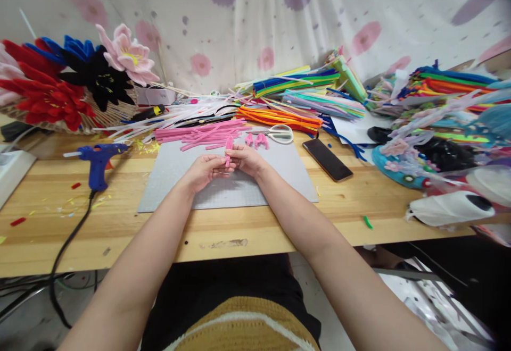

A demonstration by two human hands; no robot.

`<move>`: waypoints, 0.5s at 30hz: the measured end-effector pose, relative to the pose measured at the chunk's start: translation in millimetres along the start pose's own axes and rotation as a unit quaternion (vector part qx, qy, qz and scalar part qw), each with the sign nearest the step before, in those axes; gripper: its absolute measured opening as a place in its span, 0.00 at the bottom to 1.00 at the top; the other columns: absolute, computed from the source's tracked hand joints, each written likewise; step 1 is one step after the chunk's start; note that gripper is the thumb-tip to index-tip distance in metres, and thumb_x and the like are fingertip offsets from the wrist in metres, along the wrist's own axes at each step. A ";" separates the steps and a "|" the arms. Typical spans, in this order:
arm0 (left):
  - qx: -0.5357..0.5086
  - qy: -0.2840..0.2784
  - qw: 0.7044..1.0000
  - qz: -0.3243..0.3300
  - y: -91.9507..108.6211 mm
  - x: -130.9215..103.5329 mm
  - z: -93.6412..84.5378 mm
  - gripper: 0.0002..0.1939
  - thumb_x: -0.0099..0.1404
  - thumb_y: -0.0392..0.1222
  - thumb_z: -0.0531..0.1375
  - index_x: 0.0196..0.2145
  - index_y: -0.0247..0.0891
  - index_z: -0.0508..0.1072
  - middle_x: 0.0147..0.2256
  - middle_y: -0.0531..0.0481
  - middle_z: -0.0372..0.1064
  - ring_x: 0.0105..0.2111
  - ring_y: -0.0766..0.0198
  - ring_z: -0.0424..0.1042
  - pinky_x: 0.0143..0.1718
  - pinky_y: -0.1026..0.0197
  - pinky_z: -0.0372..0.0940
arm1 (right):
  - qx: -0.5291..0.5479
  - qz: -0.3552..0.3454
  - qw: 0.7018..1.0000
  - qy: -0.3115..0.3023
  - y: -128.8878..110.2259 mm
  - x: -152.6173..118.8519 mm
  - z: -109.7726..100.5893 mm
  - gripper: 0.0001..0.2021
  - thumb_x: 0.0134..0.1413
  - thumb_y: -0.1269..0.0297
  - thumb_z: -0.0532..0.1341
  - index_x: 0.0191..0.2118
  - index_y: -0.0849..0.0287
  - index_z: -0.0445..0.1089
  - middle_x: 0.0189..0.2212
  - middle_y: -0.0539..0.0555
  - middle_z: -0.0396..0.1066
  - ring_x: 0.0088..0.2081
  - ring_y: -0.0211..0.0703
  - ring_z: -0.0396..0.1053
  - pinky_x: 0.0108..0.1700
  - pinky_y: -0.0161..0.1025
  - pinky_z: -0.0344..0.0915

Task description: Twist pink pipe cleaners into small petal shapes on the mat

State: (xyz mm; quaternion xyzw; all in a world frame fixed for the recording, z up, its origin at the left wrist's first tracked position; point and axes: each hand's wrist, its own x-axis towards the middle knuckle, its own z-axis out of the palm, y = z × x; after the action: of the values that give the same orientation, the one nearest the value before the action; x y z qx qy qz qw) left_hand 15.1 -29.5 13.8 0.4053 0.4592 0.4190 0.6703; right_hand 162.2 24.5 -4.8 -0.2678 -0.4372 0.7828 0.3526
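Note:
Over the grey mat point(255, 194), my left hand point(205, 172) and my right hand point(246, 159) meet around a pink pipe cleaner point(229, 151) bent into a narrow petal-like loop. The fingers of both hands are closed on it, and its top end sticks up above them. Small pink shaped pieces point(261, 141) lie just beyond my right hand. Behind my hands is a pile of straight pink pipe cleaners point(203, 132). White-handled scissors point(279, 134) rest at the mat's far edge.
A blue glue gun point(99, 162) with a black cord stands at left. Right of the mat lies a phone point(327, 159). Bundles of coloured pipe cleaners point(279, 119) line the back. Fuzzy flowers point(80, 82) fill the back left; a white roll point(451, 208) lies at right.

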 end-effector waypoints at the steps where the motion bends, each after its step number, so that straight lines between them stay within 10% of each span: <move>1: -0.009 -0.002 1.000 -0.001 -0.4 0.4 -0.2 0.08 0.50 0.40 0.65 0.28 0.33 0.76 0.31 0.42 0.77 0.30 0.60 0.76 0.33 0.60 0.70 | 0.003 0.000 1.000 -0.001 -0.4 -0.5 0.7 0.13 0.37 0.65 0.69 0.24 0.63 0.63 0.16 0.46 0.67 0.18 0.30 0.61 0.21 0.29 0.56; 15: -0.114 0.023 0.992 -0.039 -1.9 1.7 6.5 0.09 0.55 0.30 0.56 0.22 0.33 0.75 0.24 0.47 0.75 0.22 0.68 0.73 0.31 0.64 0.69 | 0.003 -0.014 1.000 0.007 -3.5 -2.7 9.0 0.14 0.38 0.65 0.69 0.21 0.62 0.62 0.15 0.45 0.66 0.17 0.28 0.60 0.21 0.28 0.56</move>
State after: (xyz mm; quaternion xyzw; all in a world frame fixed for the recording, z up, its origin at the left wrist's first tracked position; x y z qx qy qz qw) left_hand 22.0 -29.5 13.2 0.2978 0.4393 0.4513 0.7174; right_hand 158.4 19.3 2.8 -0.2660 -0.4360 0.7774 0.3672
